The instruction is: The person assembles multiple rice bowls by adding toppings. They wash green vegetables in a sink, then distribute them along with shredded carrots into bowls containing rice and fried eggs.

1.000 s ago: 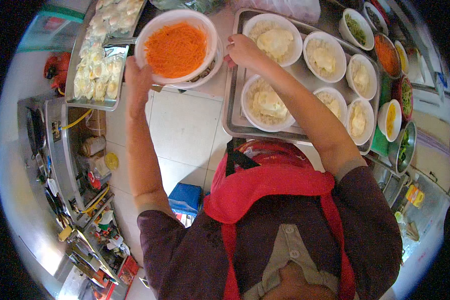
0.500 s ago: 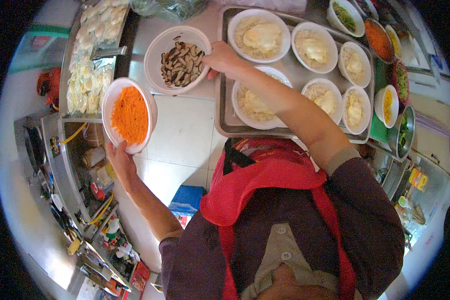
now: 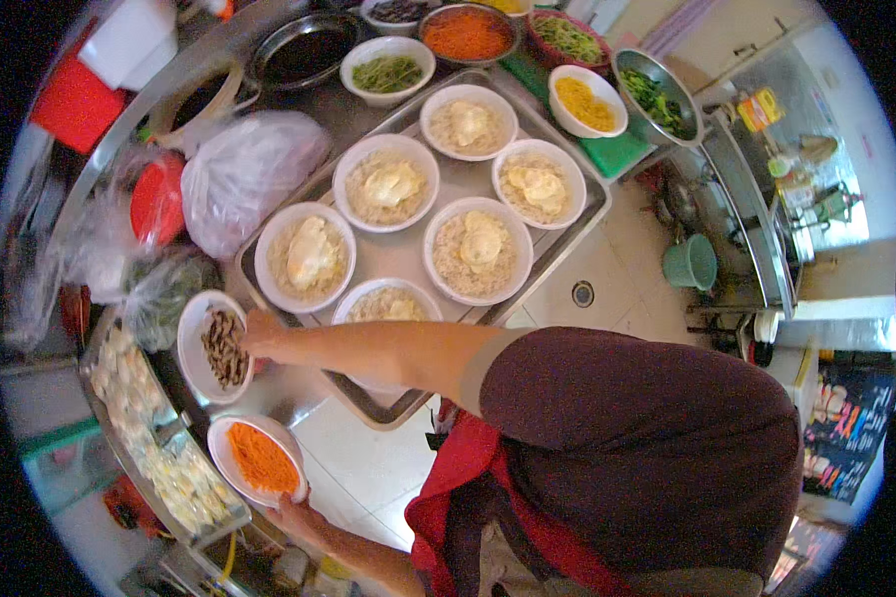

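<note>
My left hand (image 3: 291,509) is closed on the near rim of a white bowl (image 3: 219,450) of shredded carrot (image 3: 261,458), held up at the lower left. Just beyond it, my right hand (image 3: 262,338) reaches across and grips the right rim of another white bowl (image 3: 191,360), which has sliced mushrooms (image 3: 225,346) in it. My right forearm passes over a large metal tray (image 3: 383,271) bearing several white bowls of rice, each topped with a fried egg (image 3: 482,243). The forearm partly hides the nearest rice bowl (image 3: 360,298).
A pan (image 3: 237,523) of fried eggs lies left of my hands. Clear plastic bags (image 3: 244,179) sit beyond the mushrooms. Along the far side stand bowls of green shreds (image 3: 386,74), carrot (image 3: 468,34), yellow shreds (image 3: 585,103) and leafy greens (image 3: 655,101). A green bucket (image 3: 691,262) stands on the floor.
The view has swung to the right, so the tray and bowls appear rotated and more of the far counter shows. Both hands keep hold of the same two bowls.
</note>
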A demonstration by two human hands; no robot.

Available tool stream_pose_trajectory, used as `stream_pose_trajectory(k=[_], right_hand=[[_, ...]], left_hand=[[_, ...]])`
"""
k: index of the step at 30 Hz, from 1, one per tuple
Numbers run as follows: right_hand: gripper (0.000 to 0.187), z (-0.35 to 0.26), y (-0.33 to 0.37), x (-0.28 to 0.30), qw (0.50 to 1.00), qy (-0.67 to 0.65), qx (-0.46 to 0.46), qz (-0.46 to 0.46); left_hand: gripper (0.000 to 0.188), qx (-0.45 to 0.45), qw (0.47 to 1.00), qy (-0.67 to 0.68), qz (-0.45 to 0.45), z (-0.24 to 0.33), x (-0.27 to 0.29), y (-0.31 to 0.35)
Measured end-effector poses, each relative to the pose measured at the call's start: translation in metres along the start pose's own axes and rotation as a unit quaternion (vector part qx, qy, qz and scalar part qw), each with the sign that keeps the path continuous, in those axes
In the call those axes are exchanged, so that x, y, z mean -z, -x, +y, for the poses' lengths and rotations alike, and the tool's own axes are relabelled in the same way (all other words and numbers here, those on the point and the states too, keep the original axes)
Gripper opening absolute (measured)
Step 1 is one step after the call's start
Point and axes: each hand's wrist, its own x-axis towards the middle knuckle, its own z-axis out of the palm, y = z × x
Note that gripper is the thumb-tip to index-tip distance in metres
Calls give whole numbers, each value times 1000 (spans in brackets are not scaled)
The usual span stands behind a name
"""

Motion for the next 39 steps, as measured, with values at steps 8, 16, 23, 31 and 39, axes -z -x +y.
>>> stream_pose_trajectory(k=[8,16,23,31,39], right_hand=[[22,-2,-5,25,992,7,123,0],[29,-20,135,272,973,-89,67,-200],[29,16,188,368,991,-126,28,-34],[32,35,213,382,990,-138,9,1],[30,43,219,414,987,-134,19,82]], left_hand=[[43,-67,988,68,-117,-15,-64,-6],[47,-74,991,85,-68,9,-29,39],[42,-121,981,90,-125,91,-84,32],[34,-192,963,54,-183,159,-200,-75],[33,-162,959,138,-185,159,-279,-126]])
